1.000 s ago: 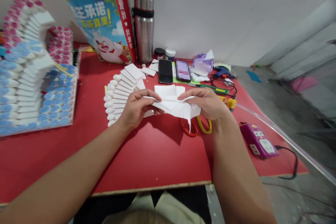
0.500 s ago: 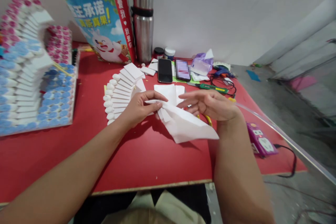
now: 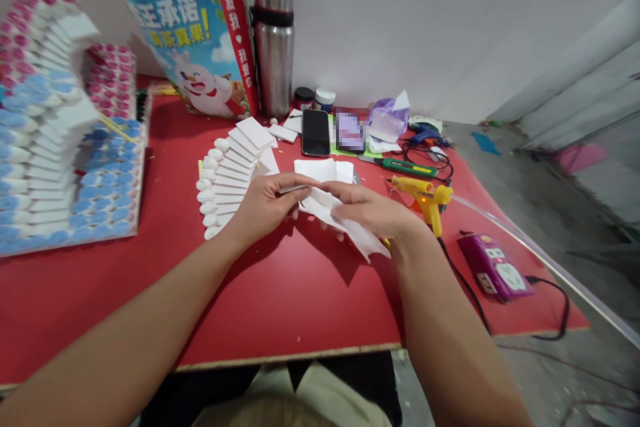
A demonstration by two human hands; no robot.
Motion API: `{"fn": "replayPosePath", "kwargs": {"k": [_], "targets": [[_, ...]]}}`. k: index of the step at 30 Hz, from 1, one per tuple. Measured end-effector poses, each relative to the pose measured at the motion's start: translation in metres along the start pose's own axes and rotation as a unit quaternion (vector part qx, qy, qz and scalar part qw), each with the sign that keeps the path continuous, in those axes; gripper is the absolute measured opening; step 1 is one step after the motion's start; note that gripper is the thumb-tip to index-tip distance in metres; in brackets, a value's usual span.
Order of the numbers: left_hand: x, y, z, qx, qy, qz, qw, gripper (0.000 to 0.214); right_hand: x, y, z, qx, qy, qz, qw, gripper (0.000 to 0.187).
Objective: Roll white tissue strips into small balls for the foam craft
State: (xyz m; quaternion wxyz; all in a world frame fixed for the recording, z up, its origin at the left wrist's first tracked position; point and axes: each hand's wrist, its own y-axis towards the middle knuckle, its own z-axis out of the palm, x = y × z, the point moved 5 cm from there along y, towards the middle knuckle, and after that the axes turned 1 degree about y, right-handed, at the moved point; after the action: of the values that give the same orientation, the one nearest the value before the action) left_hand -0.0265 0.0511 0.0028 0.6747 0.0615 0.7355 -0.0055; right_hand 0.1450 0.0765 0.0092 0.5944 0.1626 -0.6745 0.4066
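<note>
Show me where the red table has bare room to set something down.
The widest patch of table lies between the left hand, the right hand and the front edge. A narrower one runs between the blue-and-white craft and the fan of white pieces. It's crowded by the wall: flask, jars, phone, purple packet.

White sheet (image 3: 359, 230) partly hidden by hands (image 3: 373, 211), bag (image 3: 183, 37) cropped (top edge), lilac screen (image 3: 350, 133) pixelated

A red table (image 3: 300, 307) stands before a pale wall (image 3: 400, 27), the gray floor (image 3: 530, 193) beside it seemingly concrete.
</note>
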Motion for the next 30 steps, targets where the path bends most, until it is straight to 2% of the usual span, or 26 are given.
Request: {"fn": "replayPosePath", "kwargs": {"k": [3, 5, 7, 13, 16, 18, 20, 24, 28, 30], "targets": [[0.007, 0.001, 0.0, 0.018, -0.08, -0.03, 0.996, 0.025, 0.001, -0.004, -0.003, -0.008, -0.037, 0.009, 0.999, 0.049], [0.01, 0.001, 0.002, 0.042, -0.126, -0.041, 0.99, 0.02, 0.004, -0.005, -0.004, -0.01, -0.052, -0.01, 0.999, 0.046], [0.01, 0.001, 0.003, 0.061, -0.138, -0.043, 0.988, 0.016, 0.008, -0.006, -0.003, 0.0, -0.026, -0.034, 0.999, 0.047], [0.002, -0.003, 0.008, 0.093, -0.091, -0.021, 0.991, 0.016, 0.0, 0.001, 0.002, -0.057, 0.111, -0.019, 0.992, 0.053], [-0.003, -0.005, 0.009, 0.092, -0.052, -0.005, 0.994, 0.019, -0.002, 0.006, 0.012, -0.005, 0.14, -0.013, 0.99, 0.053], [-0.004, -0.005, 0.009, 0.087, -0.014, 0.008, 0.996, 0.02, -0.001, 0.007, 0.017, 0.026, 0.139, -0.016, 0.99, 0.042], [-0.005, -0.004, 0.008, 0.073, 0.025, 0.025, 0.997, 0.019, -0.001, 0.007, 0.017, 0.03, 0.139, -0.004, 0.99, 0.032], [-0.003, 0.0, 0.003, 0.023, 0.092, 0.048, 0.994, 0.021, -0.002, 0.004, 0.012, -0.014, 0.114, 0.048, 0.992, 0.024], [-0.001, 0.001, 0.005, 0.027, 0.095, 0.039, 0.994, 0.022, 0.0, 0.001, 0.008, -0.062, 0.061, 0.069, 0.994, 0.023], [-0.002, 0.001, 0.006, 0.035, 0.09, 0.032, 0.995, 0.023, 0.0, 0.001, 0.009, -0.065, 0.034, 0.072, 0.995, 0.025]]}}
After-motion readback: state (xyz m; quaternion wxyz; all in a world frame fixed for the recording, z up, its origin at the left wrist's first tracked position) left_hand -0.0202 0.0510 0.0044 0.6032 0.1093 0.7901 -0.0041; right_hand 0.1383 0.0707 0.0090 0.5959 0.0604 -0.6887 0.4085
